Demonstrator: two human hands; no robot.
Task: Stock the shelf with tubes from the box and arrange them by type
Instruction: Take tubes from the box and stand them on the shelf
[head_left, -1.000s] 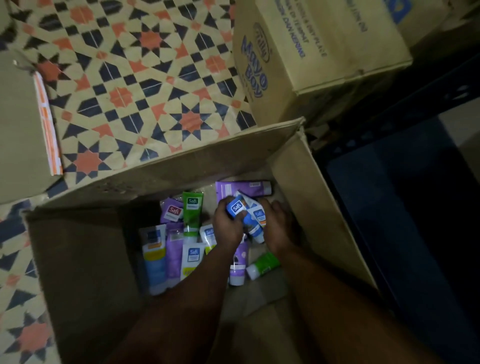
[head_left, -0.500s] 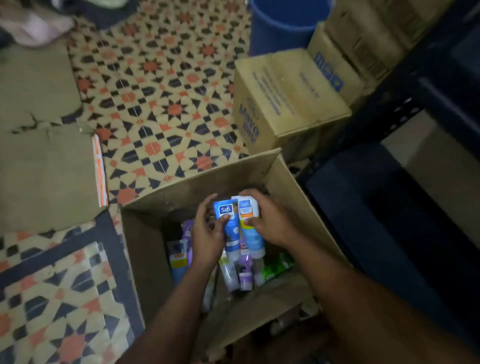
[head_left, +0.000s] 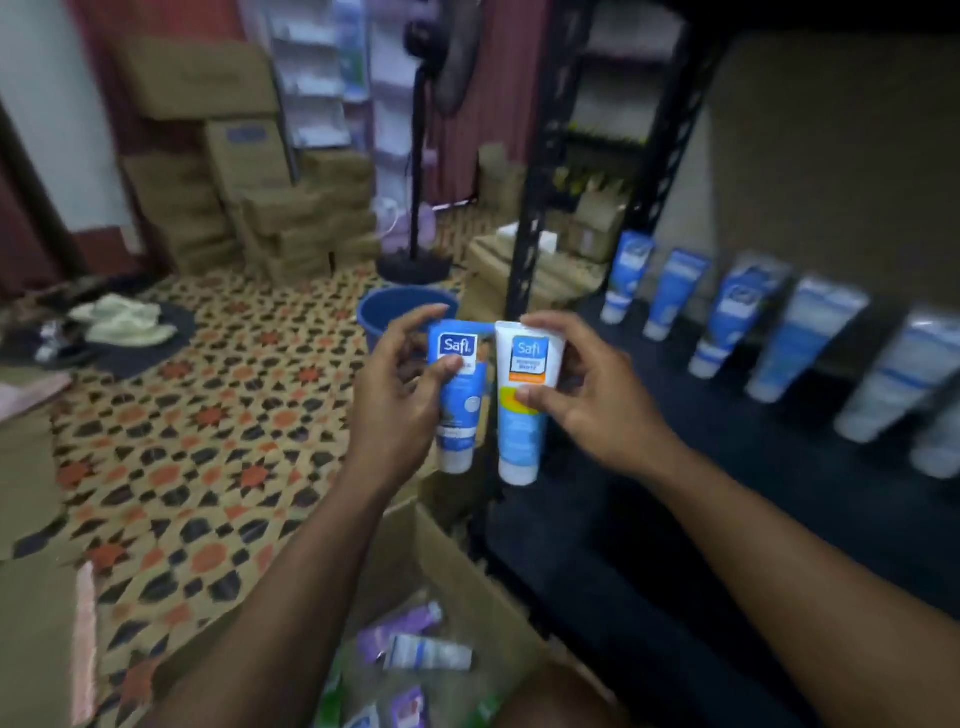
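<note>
Dark shelf (head_left: 727, 467) is seen at right, with a row of blue tubes (head_left: 727, 317) stood along its back. Open box (head_left: 410, 551) is set below, with loose tubes (head_left: 426, 652) lying inside. Above it, a blue tube (head_left: 460, 410) is gripped by the left hand (head_left: 400, 395) and a white tube (head_left: 522, 431) is pinched by the right hand (head_left: 597, 400). Both are held side by side, caps down.

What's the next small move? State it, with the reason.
Probably carry the blue tube in the left hand over to the standing blue tubes on the shelf: it looks like their type, and both held tubes are already clear of the box.
</note>
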